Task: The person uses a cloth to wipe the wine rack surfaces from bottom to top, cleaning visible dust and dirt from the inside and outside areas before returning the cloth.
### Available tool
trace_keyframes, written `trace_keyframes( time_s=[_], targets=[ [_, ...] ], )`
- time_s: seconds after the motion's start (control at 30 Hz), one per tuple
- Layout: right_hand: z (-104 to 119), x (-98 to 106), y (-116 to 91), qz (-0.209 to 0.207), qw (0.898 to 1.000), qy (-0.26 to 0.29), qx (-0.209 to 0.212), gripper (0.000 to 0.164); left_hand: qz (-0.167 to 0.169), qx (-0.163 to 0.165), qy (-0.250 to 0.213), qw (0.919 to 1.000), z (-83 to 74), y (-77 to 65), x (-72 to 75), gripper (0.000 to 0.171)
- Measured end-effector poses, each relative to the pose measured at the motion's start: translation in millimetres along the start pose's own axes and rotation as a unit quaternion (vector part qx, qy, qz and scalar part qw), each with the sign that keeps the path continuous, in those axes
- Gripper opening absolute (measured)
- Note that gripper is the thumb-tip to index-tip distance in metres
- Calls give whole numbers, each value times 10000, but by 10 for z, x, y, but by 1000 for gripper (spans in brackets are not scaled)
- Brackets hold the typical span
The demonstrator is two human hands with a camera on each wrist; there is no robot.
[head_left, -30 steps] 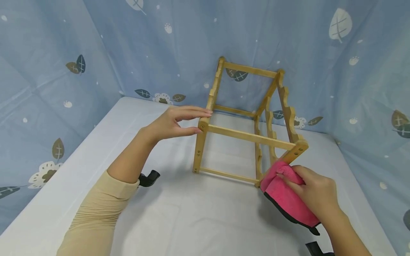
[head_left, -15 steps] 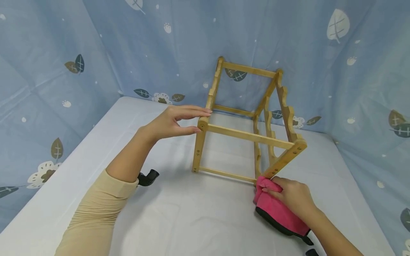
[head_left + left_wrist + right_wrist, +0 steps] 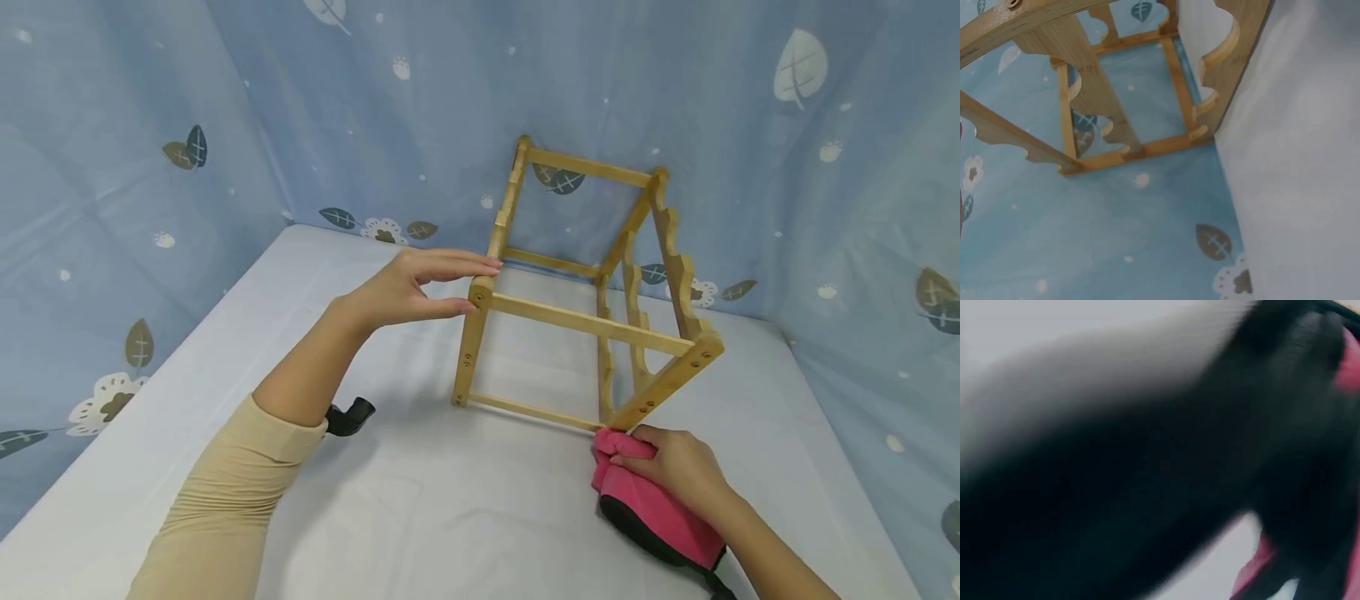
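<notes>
A light wooden rack with scalloped side bars stands on the white-covered table in the head view. At its near left corner, my left hand holds the frame between thumb and fingers. My right hand grips a bunched pink cloth with black edging. The cloth lies right at the foot of the rack's near right leg and overlaps it. From the left wrist, the scalloped bars show large. Black, blurred material fills most of the right wrist view, with bits of pink cloth at its right side.
A blue curtain printed with leaves and flowers hangs behind the table and along both sides, close to the rack's back. A black curved piece sticks out by my left sleeve.
My right hand has slid the cloth down the near right leg to its foot, toward me and leftward. My left hand keeps its hold, and the rack stays in place.
</notes>
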State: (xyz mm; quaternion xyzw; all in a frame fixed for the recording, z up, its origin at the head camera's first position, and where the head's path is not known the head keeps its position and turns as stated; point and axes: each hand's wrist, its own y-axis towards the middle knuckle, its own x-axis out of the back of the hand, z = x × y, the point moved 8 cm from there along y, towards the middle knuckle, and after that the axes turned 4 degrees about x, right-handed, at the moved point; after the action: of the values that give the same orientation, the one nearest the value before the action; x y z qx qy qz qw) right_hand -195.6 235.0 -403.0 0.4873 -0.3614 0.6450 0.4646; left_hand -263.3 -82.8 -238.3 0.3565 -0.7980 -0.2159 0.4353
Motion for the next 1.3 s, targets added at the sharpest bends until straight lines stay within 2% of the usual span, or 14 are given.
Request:
trace_keyframes(
  time_s=[0.1,0.2,0.27,0.4,0.5,0.57,0.67,0.8,0.97,1.03,1.13,1.3],
  targets=[
    [162,132,-113,-138,9997,-33,173,26,28,-74,-50,10000,-3,18,-24,41],
    [420,330,-197,-618,9964,4,582,24,-1,-131,-56,9999,-9,25,-25,41],
    [618,465,-237,-1012,9901,73,973,23,-23,-137,-33,9999,-6,23,-18,41],
    [988,694,-278,-1915,9620,173,1941,26,-15,-96,7,10000,5,14,-12,41],
    [1221,811,-285,-2544,9296,206,2659,35,2,-57,2,10000,13,9,-15,42],
    [1347,861,-262,-2869,9099,225,2988,43,1,-31,-4,10000,16,1,-13,43],
    [1515,926,-196,-3294,8854,207,3273,47,-15,20,-19,10000,22,-14,-8,45],
    [1716,996,-79,-3653,8669,244,3383,50,-42,17,-26,10000,29,-23,-1,43],
    [1896,1068,67,-3948,8545,493,3340,47,-56,-47,22,10000,31,-10,-10,45],
    [1946,1087,128,-4006,8533,618,3280,42,-56,-19,54,10000,26,-8,-15,47],
    [2015,1106,223,-4087,8554,673,3111,35,-62,34,129,9999,18,-10,-15,47],
    [2096,1117,380,-4330,8634,401,2558,36,-53,121,138,9998,20,-19,-5,45]
  ],
)
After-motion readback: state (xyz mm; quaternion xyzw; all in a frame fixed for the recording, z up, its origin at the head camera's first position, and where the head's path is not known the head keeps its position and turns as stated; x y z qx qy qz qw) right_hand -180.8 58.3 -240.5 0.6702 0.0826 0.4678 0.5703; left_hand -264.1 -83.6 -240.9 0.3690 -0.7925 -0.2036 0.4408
